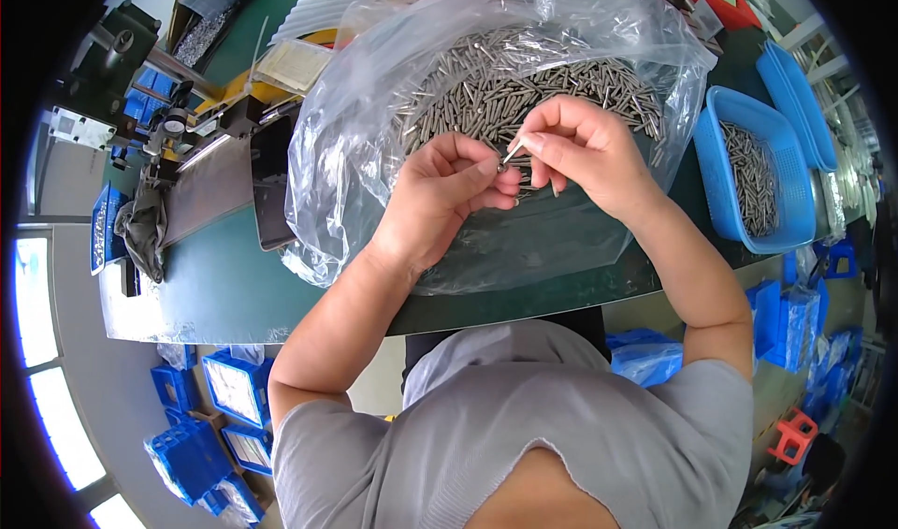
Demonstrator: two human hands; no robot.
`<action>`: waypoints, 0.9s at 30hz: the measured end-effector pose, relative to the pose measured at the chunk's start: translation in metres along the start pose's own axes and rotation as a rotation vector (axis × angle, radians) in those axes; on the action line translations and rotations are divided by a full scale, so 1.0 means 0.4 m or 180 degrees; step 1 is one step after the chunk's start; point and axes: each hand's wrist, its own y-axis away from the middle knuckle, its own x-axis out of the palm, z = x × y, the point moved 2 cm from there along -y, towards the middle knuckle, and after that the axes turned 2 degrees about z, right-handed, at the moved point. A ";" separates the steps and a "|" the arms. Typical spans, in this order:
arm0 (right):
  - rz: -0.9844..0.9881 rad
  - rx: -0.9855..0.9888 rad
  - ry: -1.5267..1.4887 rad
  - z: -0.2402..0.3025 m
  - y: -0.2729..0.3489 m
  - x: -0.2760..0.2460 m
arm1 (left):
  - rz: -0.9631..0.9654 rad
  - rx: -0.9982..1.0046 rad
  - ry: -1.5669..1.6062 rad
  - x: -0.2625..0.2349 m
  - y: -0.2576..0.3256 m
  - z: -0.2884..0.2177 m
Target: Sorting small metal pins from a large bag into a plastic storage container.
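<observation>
Both my hands meet over a heap of small grey metal pins point(468, 99), spread on a clear plastic bag point(341, 145). Between thumb and fingers, my left hand point(435, 197) pinches a small dark metal piece point(502, 167), mostly covered by the fingertips. My right hand point(589, 159) is closed on a thin pale stick point(513, 151), its lower end at or very near the metal piece. Whether the two touch, I cannot tell. The other fingers of my right hand curl downward above the pins.
At right on the green table point(327, 300) stands a blue basket point(795, 220) holding more pins, with another blue tray point(795, 99) beyond. A bench device with a dial gauge point(175, 120) stands at left. A red bin point(739, 10) sits far right; blue crates point(192, 459) are below left.
</observation>
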 end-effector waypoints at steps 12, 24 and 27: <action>0.0128 -0.0432 0.0445 -0.036 0.000 0.018 | 0.0014 0.0068 -0.0046 0.007 0.001 -0.003; -0.0523 0.0139 -0.1840 -0.011 -0.035 -0.110 | -0.0252 0.0339 0.0070 -0.004 0.000 -0.011; 0.0056 0.0753 -0.0210 -0.007 -0.037 -0.122 | -0.0301 0.0316 -0.0061 -0.009 0.001 -0.011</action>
